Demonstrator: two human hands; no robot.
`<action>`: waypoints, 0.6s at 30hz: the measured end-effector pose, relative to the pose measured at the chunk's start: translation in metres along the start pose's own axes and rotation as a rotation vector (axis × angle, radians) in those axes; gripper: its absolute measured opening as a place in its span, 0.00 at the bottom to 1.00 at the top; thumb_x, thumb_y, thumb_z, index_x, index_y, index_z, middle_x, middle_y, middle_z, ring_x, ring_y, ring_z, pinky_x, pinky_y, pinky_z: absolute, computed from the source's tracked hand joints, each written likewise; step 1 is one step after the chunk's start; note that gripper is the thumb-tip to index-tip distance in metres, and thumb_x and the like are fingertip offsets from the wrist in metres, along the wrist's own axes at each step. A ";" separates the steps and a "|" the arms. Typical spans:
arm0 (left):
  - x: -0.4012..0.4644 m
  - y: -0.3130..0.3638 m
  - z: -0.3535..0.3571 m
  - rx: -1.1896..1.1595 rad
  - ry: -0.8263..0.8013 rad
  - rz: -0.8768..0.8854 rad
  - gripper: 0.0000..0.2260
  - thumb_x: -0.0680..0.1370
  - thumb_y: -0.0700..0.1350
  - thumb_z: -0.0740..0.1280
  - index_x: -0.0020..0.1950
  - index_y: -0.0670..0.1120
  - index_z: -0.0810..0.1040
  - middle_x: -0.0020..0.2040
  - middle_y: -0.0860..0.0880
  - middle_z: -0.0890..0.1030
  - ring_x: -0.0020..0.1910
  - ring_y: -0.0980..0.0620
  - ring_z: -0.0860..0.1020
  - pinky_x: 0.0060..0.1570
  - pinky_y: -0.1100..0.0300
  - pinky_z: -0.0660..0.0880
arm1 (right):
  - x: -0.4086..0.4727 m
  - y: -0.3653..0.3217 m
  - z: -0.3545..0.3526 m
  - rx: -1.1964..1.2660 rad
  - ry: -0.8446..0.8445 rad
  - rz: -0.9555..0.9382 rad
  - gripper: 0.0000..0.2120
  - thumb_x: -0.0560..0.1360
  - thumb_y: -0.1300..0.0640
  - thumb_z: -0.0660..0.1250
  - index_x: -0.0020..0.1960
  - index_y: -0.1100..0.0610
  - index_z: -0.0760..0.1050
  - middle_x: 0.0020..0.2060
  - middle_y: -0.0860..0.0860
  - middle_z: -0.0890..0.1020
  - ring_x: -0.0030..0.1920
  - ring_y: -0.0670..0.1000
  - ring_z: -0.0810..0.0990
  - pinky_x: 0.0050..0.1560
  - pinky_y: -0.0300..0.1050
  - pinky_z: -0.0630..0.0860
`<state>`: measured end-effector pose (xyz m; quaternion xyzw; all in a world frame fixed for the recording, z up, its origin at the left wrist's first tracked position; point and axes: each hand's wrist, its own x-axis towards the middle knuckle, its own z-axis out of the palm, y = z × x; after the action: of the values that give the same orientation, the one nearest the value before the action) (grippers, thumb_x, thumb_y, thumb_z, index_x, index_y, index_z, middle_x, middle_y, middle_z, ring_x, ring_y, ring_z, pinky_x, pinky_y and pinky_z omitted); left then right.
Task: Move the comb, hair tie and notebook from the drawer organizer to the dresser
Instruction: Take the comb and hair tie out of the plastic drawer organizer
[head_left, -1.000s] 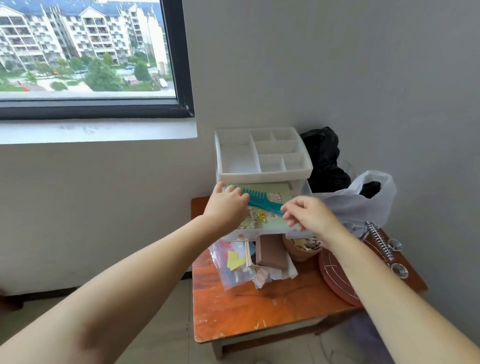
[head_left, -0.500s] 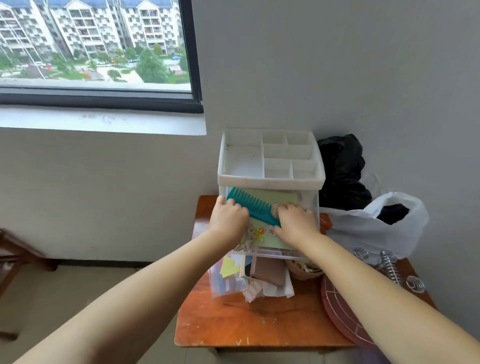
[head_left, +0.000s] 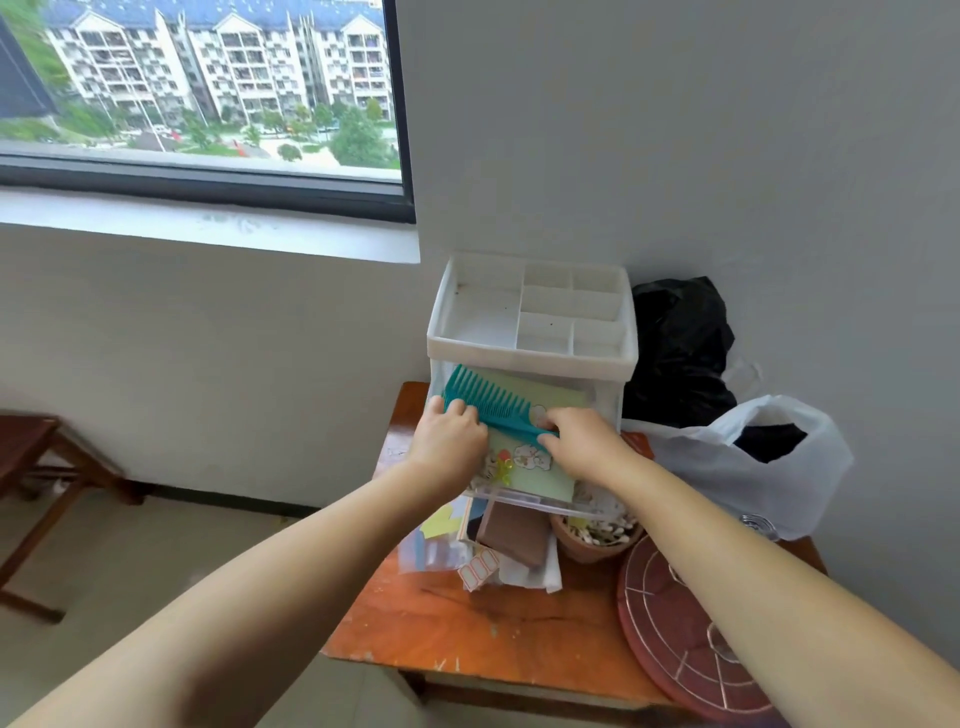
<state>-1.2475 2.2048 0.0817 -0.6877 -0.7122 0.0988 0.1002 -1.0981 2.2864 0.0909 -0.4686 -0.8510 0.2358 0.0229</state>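
Observation:
A white drawer organizer (head_left: 530, 358) stands on the orange wooden dresser top (head_left: 467, 634), with its clear drawer (head_left: 530, 501) pulled out. Inside lies a pale green notebook (head_left: 540, 475) with cartoon stickers. A small yellow and orange hair tie (head_left: 503, 467) rests on its cover. Across the notebook lies a teal comb (head_left: 493, 405), teeth pointing up and right. My left hand (head_left: 452, 441) closes on the comb's left end. My right hand (head_left: 584, 441) pinches its handle. The notebook's lower left corner is hidden by my left hand.
A black bag (head_left: 675, 353) and a white plastic bag (head_left: 753, 467) sit right of the organizer. In front lie a terracotta pot (head_left: 592, 545), a brown box (head_left: 514, 535), a clear bag of papers (head_left: 436, 545) and a round red mat (head_left: 675, 639). A wooden stool (head_left: 31, 467) stands far left.
Both hands have gone down over the open drawer with the comb between them, and my right hand has closed on its handle. The view has shifted closer and to the left.

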 end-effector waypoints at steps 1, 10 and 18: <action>-0.001 0.001 0.001 -0.005 -0.002 -0.001 0.11 0.76 0.42 0.61 0.57 0.43 0.75 0.54 0.45 0.77 0.54 0.45 0.72 0.56 0.53 0.65 | -0.001 0.001 -0.001 0.005 -0.007 -0.001 0.13 0.76 0.56 0.61 0.58 0.59 0.76 0.54 0.58 0.81 0.47 0.55 0.78 0.45 0.44 0.73; -0.002 -0.005 0.008 -0.160 -0.011 0.019 0.10 0.76 0.45 0.60 0.55 0.43 0.73 0.55 0.45 0.79 0.54 0.45 0.75 0.51 0.55 0.69 | -0.007 0.002 -0.016 0.102 -0.088 0.013 0.04 0.77 0.58 0.60 0.45 0.55 0.73 0.45 0.54 0.85 0.31 0.41 0.78 0.28 0.36 0.69; 0.006 -0.006 0.007 -0.083 -0.083 0.090 0.10 0.77 0.44 0.61 0.53 0.42 0.78 0.51 0.44 0.80 0.50 0.45 0.75 0.50 0.54 0.70 | -0.023 -0.002 -0.023 0.169 -0.045 0.042 0.05 0.76 0.60 0.59 0.44 0.56 0.73 0.45 0.55 0.85 0.36 0.48 0.83 0.30 0.37 0.73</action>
<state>-1.2549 2.2109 0.0768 -0.7178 -0.6877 0.1020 0.0376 -1.0809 2.2756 0.1160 -0.4773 -0.8184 0.3178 0.0383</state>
